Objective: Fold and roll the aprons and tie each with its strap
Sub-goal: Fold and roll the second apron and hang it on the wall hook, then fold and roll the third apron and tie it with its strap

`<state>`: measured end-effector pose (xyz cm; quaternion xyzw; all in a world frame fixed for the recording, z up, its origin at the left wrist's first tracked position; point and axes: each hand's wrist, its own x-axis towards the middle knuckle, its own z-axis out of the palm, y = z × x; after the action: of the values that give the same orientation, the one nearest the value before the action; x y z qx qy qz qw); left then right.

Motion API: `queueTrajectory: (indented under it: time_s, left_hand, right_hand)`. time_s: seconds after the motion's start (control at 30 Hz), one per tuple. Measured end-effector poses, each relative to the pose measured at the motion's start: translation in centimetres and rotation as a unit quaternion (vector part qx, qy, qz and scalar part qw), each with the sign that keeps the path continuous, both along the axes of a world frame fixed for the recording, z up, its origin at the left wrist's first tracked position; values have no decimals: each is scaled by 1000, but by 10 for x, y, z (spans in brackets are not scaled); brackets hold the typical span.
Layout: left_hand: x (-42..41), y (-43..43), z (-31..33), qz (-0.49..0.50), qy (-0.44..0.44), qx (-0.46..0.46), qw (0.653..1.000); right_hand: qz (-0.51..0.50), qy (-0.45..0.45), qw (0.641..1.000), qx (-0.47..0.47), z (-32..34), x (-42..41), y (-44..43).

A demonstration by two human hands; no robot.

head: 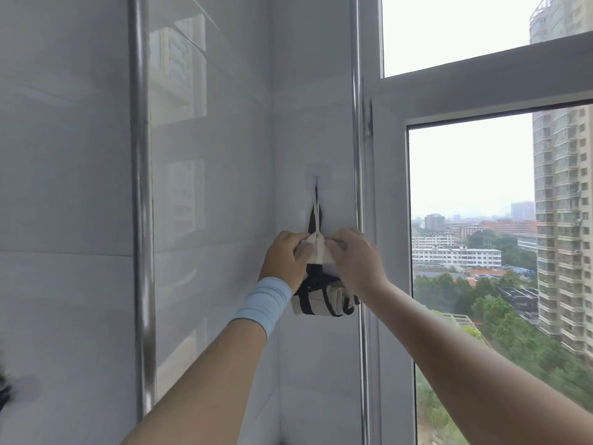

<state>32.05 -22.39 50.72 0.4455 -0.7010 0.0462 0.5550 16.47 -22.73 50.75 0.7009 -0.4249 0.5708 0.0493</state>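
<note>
Two rolled aprons hang from a small wall hook (317, 178) in the tiled corner. The upper one is a white rolled apron (316, 252) whose pale strap (317, 216) runs up to the hook. My left hand (285, 256) grips its left end and my right hand (353, 258) grips its right end. Below my hands hangs a cream rolled apron with black straps (324, 301) wound around it; a black strap rises behind the white one towards the hook. My fingers hide much of the white roll.
Glossy white wall tiles (208, 220) fill the left. A vertical metal pipe (141, 220) runs down the left wall and a thinner one (356, 123) stands beside the white window frame (391, 220). The window on the right looks over city buildings.
</note>
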Motion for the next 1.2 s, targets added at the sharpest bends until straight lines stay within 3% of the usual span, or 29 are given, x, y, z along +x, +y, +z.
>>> queueTrajectory:
  time_s: [0.23, 0.33, 0.47, 0.67, 0.87, 1.0, 1.07, 1.2]
  left_hand:
    - [6, 0, 11, 17, -76, 83, 993]
    - [8, 7, 7, 58, -73, 39, 995]
    - [-2, 34, -8, 96, 12, -132, 987]
    - [-33, 75, -66, 16, 19, -92, 995]
    - [-61, 107, -167, 11, -14, 9, 1000]
    - [-82, 130, -259, 10, -31, 129, 991]
    - [-93, 147, -310, 10, -50, 227, 973]
    - [-117, 188, -416, -6, -98, 424, 901]
  right_hand:
    - [-135, 198, 971, -23, 13, -6, 9]
    - [-118, 175, 977, -22, 12, -10, 22]
    - [-123, 137, 980, -80, 3, -16, 43]
    - [-42, 103, 990, -81, -56, -31, 83]
    - [3, 101, 992, 76, -166, -63, 114]
    - [14, 116, 972, 205, -261, -90, 138]
    - [17, 161, 941, 296, -318, -103, 154]
    - [60, 253, 838, 481, -438, -134, 193]
